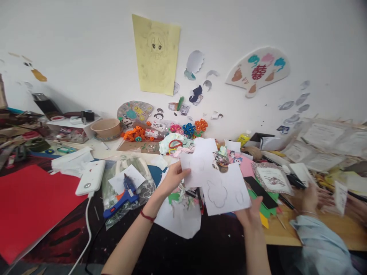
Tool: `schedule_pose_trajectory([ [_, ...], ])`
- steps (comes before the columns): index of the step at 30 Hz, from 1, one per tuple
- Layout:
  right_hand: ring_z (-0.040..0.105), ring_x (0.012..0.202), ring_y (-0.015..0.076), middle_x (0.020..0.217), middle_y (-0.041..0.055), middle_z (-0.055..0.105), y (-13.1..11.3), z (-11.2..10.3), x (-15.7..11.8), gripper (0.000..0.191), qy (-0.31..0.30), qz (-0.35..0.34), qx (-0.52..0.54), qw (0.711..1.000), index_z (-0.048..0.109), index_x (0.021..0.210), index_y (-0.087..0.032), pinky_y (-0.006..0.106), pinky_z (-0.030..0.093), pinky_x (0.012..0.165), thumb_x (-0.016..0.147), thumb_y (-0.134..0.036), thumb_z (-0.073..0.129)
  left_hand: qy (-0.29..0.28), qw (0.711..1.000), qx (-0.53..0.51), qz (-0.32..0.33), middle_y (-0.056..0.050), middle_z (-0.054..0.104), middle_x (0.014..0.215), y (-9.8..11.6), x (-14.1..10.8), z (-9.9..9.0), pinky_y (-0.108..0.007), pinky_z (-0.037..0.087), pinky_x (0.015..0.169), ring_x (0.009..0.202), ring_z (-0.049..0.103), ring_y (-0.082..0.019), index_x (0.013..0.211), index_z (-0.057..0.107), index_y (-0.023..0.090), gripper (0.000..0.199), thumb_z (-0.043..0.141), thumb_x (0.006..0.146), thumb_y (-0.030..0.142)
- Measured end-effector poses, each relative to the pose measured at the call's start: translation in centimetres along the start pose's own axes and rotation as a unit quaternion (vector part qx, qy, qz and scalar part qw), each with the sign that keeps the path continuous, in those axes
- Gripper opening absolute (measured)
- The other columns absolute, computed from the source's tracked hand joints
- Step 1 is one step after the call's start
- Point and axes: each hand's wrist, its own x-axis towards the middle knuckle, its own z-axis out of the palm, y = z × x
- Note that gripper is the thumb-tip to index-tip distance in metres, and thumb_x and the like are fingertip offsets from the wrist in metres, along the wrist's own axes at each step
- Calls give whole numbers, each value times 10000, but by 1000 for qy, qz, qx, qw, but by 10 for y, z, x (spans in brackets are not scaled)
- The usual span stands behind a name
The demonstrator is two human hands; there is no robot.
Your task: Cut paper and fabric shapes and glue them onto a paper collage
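My left hand [175, 178] pinches a white paper piece [193, 173] by its left edge, thumb on top. Faint marks show on that piece. Held at its lower right corner by my right hand [252, 214] is a white paper sheet [225, 191] with a rounded pencil outline and a smaller outline beside it. The two papers meet or overlap in the middle; whether they are joined I cannot tell. Beneath them lies a larger white sheet [179, 219] with paper scraps [174, 198] on it. Red-handled scissors [174, 144] rest on crumpled material behind.
To the left are a blue glue gun [123, 198] on a plastic bag, a white power bank [91, 177] with a cable, and red paper [37, 206]. A co-worker's hand [310, 198] and light blue sleeve [323, 240] are at the right. A brown bowl [106, 129] stands behind.
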Motion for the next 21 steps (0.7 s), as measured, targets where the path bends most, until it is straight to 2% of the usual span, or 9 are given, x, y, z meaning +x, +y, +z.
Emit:
schedule_pose_trajectory([
  [2, 650, 1150, 358, 1181, 165, 720, -3, -24, -2, 888, 3, 14, -49, 999, 669, 1222, -265, 572, 472, 995, 713, -930, 375, -27, 999, 27, -3, -86, 685, 964, 1, 1, 2, -317, 484, 764, 880, 627, -222, 1007, 634, 119, 390, 724, 796, 435],
  [4, 678, 1081, 370, 1116, 165, 742, -11, -46, -6, 832, -6, 30, -134, 990, 711, 1136, -279, 570, 487, 966, 648, -920, 499, -54, 997, 63, -11, -62, 665, 913, 0, 0, 5, -299, 472, 720, 847, 611, -209, 1000, 628, 128, 344, 693, 816, 412],
  [6, 697, 1016, 401, 1022, 171, 760, -26, -61, -12, 742, -29, 46, -201, 978, 769, 943, -302, 554, 506, 923, 466, -867, 701, -83, 990, 108, -20, -34, 636, 850, -1, -2, 7, -277, 445, 676, 796, 581, -187, 965, 627, 138, 284, 670, 827, 382],
  [8, 683, 1046, 436, 1018, 217, 749, -46, -66, -19, 797, -82, 65, -215, 971, 798, 854, -302, 513, 506, 915, 361, -917, 680, -109, 983, 146, -26, -10, 601, 802, -1, -6, 11, -261, 409, 648, 743, 532, -158, 909, 620, 146, 219, 643, 840, 352],
  [11, 632, 1161, 436, 1209, 254, 684, -65, -66, -29, 978, -207, 106, -216, 948, 754, 1160, -281, 477, 467, 981, 457, -943, 604, -156, 964, 214, -13, 13, 544, 768, 3, -12, 21, -257, 361, 647, 709, 462, -129, 832, 581, 153, 175, 573, 884, 320],
  [12, 630, 1167, 432, 1258, 245, 664, -64, -67, -32, 992, -221, 108, -214, 945, 707, 1244, -288, 490, 461, 993, 490, -926, 612, -174, 954, 244, -5, 21, 521, 756, 4, -15, 25, -258, 349, 652, 704, 446, -123, 807, 558, 157, 178, 556, 895, 311],
  [15, 682, 1087, 407, 1242, 176, 693, -42, -81, -43, 907, -125, 58, -234, 962, 708, 1190, -336, 530, 509, 949, 449, -858, 726, -224, 928, 297, 6, 42, 453, 707, 4, -23, 41, -257, 329, 664, 693, 425, -113, 733, 469, 171, 219, 542, 907, 282],
  [17, 713, 1026, 367, 1178, 155, 726, -22, -94, -52, 833, -47, 33, -256, 965, 738, 1089, -315, 479, 555, 899, 410, -792, 803, -242, 925, 294, 2, 49, 425, 682, 0, -28, 52, -249, 324, 659, 683, 425, -109, 719, 441, 176, 231, 552, 902, 262],
  [21, 728, 935, 372, 937, 117, 773, -13, -111, -75, 590, 25, 30, -318, 947, 771, 847, -283, 460, 575, 893, 376, -615, 896, -262, 918, 298, 14, 58, 413, 644, -4, -39, 67, -230, 316, 635, 632, 420, -95, 741, 495, 174, 175, 562, 897, 219],
])
